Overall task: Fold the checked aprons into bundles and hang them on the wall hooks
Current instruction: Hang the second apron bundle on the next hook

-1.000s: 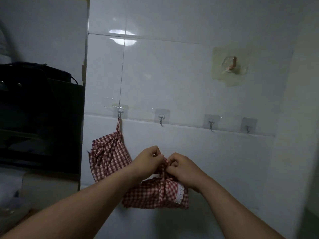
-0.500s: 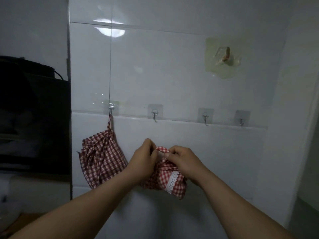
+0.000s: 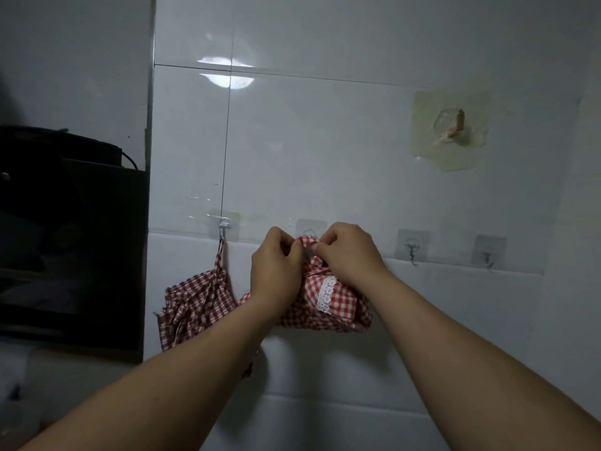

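I have both bare arms stretched forward and up, forearms converging. My left hand [image 3: 276,266] and right hand [image 3: 349,252] meet close together, fingers curled, each pinching the top of the checked bundle [image 3: 328,297] with thumb and fingertips.

Glossy white tile wall [image 3: 325,157], pretty dim in here overall. A lamp glare [image 3: 226,73] bounces off the tiles near the wall's top left. A big black unit [image 3: 71,239] sits along its left edge, and a yellowed sticker [image 3: 450,131] is stuck high on the right.
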